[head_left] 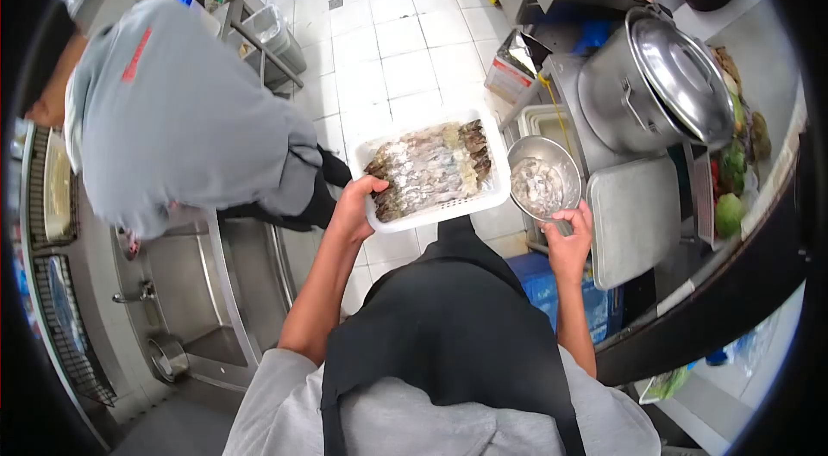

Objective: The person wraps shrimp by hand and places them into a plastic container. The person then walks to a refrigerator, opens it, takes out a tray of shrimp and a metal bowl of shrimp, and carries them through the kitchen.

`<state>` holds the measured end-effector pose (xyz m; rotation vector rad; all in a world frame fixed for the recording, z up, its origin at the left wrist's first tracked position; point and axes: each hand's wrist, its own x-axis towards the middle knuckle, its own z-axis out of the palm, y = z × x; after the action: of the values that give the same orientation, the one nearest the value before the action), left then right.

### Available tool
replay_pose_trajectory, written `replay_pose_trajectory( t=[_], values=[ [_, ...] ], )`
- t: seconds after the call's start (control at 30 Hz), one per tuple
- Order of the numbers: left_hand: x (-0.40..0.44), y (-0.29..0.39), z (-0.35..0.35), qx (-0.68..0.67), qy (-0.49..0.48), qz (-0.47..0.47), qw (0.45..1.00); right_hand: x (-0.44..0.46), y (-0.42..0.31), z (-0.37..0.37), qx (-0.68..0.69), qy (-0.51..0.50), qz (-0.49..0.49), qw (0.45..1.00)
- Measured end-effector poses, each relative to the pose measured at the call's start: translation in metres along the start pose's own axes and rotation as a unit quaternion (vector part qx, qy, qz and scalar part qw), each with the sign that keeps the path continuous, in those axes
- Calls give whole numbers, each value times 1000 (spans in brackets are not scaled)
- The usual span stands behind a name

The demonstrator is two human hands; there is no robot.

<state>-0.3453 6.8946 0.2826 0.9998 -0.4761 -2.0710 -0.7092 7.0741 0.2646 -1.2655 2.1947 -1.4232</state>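
Note:
My left hand [354, 208] grips the near left corner of a white plastic basket [405, 221], its thumb over the rim. Rows of grey-brown shrimp [431, 165], as they appear, lie packed in the basket. My right hand [567, 240] holds the near rim of a round metal bowl [569, 170], with the fingers closed on its edge. Pale, wet pieces [542, 184] that look like shrimp sit in the bowl. The bowl is just right of the basket, level with it; whether they touch is hard to tell.
A co-worker in a grey shirt [181, 120] bends over at the left, beside a metal sink [177, 275]. At the right are a large lidded pot [612, 98], a metal tray [636, 219] and crated vegetables [731, 189]. A cardboard box [509, 77] stands ahead on the tiled floor [371, 46].

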Motion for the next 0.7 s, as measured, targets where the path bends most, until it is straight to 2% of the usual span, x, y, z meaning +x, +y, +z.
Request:
replay_pose_trajectory(
  t=[0.1, 0.2, 0.37, 0.53, 0.6, 0.67, 0.7],
  values=[
    [65, 40, 20, -2, 1, -10, 1000, 71, 7, 36, 13, -10, -14, 1000],
    [102, 88, 57, -32, -14, 13, 999, 146, -22, 67, 34, -18, -14, 999],
    [176, 160, 62, -101, -42, 24, 994, 271, -59, 129, 82, -68, -51, 993],
    [250, 238, 77, -115, 14, 96, 989, 381, -79, 208, 41, -89, -101, 990],
    [289, 282, 90, -102, 47, 132, 985, 427, -90, 247, 65, -97, -94, 989],
    [337, 316, 80, -81, 80, 122, 986, 462, -97, 279, 63, -107, -68, 990],
    [362, 337, 80, -33, 103, 157, 982, 485, -104, 294, 50, -105, -74, 990]
  ],
)
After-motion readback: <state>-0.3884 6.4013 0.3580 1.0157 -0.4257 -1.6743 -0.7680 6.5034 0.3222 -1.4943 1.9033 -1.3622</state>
